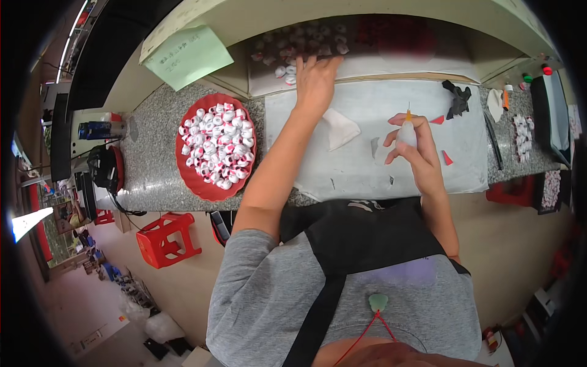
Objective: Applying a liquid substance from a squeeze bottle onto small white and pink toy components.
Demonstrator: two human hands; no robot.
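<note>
My left hand (316, 84) reaches into the low shelf bay at the back, its fingers stretched out at the edge of a heap of small white rounded pieces (310, 35). I see nothing held in it. In my right hand (423, 156), above the pale work sheet (428, 98), is a small white needle-tip squeeze bottle (406, 134) with a yellow nozzle pointing away from me. Its contents do not show. Between my hands a folded white cloth (341, 129) lies on the sheet.
A red scalloped tray (183, 162) heaped with white-and-red pieces stands left on the speckled counter (150, 147). Red scraps (448, 158) and a crumpled black cloth (457, 99) lie to the right. A green note (186, 58) hangs from the shelf. A red stool (164, 241) stands below left.
</note>
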